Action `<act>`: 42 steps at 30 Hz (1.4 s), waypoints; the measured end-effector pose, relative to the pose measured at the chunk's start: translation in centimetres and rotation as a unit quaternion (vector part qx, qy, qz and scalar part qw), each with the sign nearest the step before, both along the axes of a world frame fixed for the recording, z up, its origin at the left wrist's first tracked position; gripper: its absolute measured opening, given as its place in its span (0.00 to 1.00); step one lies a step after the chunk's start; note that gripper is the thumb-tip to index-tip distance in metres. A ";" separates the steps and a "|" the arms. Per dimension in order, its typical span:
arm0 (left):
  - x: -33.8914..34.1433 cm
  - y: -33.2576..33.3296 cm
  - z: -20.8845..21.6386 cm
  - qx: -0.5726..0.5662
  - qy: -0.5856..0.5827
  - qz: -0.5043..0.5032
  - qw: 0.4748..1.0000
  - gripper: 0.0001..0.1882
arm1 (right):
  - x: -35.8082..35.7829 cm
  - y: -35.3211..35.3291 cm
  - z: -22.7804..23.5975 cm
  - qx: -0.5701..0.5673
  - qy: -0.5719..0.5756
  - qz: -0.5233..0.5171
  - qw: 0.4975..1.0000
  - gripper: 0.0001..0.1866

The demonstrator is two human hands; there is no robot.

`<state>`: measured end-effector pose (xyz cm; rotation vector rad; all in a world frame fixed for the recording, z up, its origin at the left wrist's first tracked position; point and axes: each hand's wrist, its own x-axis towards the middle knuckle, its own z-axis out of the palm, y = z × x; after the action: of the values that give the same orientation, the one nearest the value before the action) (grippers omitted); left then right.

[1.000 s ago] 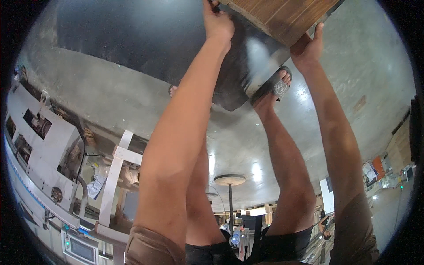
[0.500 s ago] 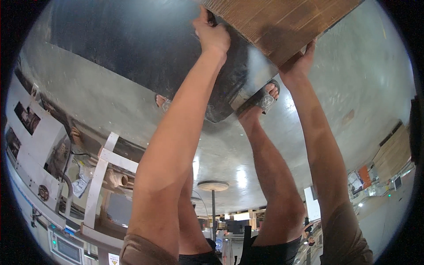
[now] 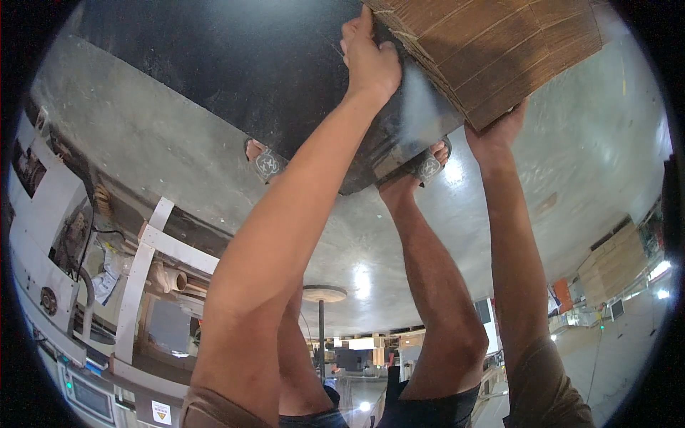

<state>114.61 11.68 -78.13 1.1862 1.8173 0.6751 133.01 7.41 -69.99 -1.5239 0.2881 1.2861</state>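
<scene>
A stack of brown wood-grain boards (image 3: pixel 499 53) fills the upper right, its left edge looking layered and rough. My left hand (image 3: pixel 374 64) is at that left edge, fingers bent, with the index fingertip against the boards near the top of the picture. Under the near right corner, my right hand (image 3: pixel 497 135) grips the boards, most of its fingers hidden beneath them. A dark, scuffed flat surface (image 3: pixel 214 64) lies below and left of the boards, over my feet.
My sandalled feet (image 3: pixel 267 164) stand on the grey floor (image 3: pixel 571 150) by the dark surface's near edge. Left are a white frame (image 3: pixel 135 299) and machinery with a screen (image 3: pixel 89 396). A round-topped stand (image 3: pixel 325 292) is behind my legs; a wooden panel (image 3: pixel 612 264) stands far right.
The boards have shifted to the right and come lower in view, showing more of their layered edge. Both hands have moved with them, keeping contact.
</scene>
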 end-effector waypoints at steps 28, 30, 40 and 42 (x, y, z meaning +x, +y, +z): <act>-8.4 1.6 1.4 -0.238 -0.273 -0.090 0.928 0.27 | -0.3 -1.0 2.5 0.009 0.113 0.031 0.993 0.44; -9.0 0.6 1.7 -0.256 -0.284 -0.075 0.921 0.16 | -0.1 -2.3 1.9 -0.011 0.111 0.062 0.992 0.52; -13.9 -2.0 0.9 -0.192 -0.237 -0.072 0.950 0.16 | -3.1 -6.7 1.6 -0.025 0.071 0.133 0.988 0.59; -13.9 -0.6 1.7 -0.109 -0.136 -0.151 0.973 0.24 | -3.2 -6.0 2.4 -0.046 0.096 0.098 0.990 0.57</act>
<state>100.73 11.12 -76.41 1.1298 1.4052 0.4265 129.82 1.42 -67.60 -1.5365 0.3310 1.5986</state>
